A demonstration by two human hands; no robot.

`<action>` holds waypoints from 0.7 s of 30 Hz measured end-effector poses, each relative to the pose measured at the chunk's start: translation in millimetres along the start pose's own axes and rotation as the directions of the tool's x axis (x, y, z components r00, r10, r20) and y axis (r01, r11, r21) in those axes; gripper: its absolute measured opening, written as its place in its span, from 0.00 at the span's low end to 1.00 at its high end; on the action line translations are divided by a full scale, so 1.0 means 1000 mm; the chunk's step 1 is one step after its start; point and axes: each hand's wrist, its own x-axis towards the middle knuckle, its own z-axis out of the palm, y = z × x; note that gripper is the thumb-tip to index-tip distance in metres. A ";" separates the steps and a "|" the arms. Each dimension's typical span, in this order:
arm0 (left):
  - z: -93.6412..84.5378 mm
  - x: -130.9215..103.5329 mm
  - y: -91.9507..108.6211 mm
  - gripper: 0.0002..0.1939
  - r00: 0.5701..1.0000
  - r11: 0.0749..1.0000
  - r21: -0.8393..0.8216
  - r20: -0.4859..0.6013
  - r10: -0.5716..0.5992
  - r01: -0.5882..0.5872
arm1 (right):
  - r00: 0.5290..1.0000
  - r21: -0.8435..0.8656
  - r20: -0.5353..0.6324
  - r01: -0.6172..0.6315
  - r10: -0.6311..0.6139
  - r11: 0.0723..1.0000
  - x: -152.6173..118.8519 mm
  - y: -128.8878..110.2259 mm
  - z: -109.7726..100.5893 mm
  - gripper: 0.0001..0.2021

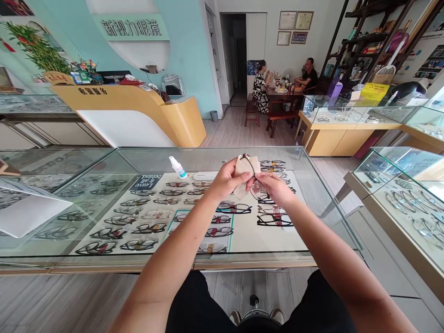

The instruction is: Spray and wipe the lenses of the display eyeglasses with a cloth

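Note:
Both my hands meet above the glass display case [243, 240], around one pair of eyeglasses [258, 188]. My left hand [229, 179] is closed on a beige cleaning cloth [254, 165], which is folded about the upper part of the glasses. With thumb and fingers my right hand [275, 187] pinches the frame near its middle. One clear lens hangs below the fingers; the other is largely hidden by the cloth. A white spray bottle [178, 167] with a blue label stands on the glass, left of my hands.
Rows of eyeglasses [149, 228] lie inside the case under the glass. At far left sits a white, laptop-like panel [27, 206]. Another glass case [409, 194] stands to the right. Beyond, two people sit at a wooden table [282, 90]; a yellow counter [180, 115] is at back left.

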 end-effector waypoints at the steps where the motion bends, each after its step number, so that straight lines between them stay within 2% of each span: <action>1: 0.002 0.000 -0.001 0.26 1.000 1.000 0.003 -0.031 -0.001 0.001 | 1.000 0.003 0.013 0.006 -0.006 1.000 0.000 0.002 0.000 0.22; 6: 0.008 0.000 -0.005 0.30 0.977 0.999 0.043 -0.210 0.017 -0.008 | 0.998 -0.039 0.058 0.022 -0.020 0.999 0.000 0.007 -0.002 0.23; 10: 0.006 0.000 -0.004 0.33 0.963 0.997 0.075 -0.268 0.013 0.007 | 0.998 -0.099 0.057 0.030 -0.025 0.995 -0.002 0.005 -0.003 0.24; 18: -0.012 0.002 -0.004 0.33 0.976 0.994 -0.067 -0.192 -0.099 0.088 | 1.000 -0.083 0.016 0.025 -0.024 0.996 -0.003 -0.002 -0.003 0.26; 21: -0.013 0.000 -0.002 0.30 0.990 0.994 -0.052 -0.098 -0.106 0.101 | 1.000 -0.047 -0.001 0.030 -0.030 0.998 -0.002 -0.002 -0.004 0.27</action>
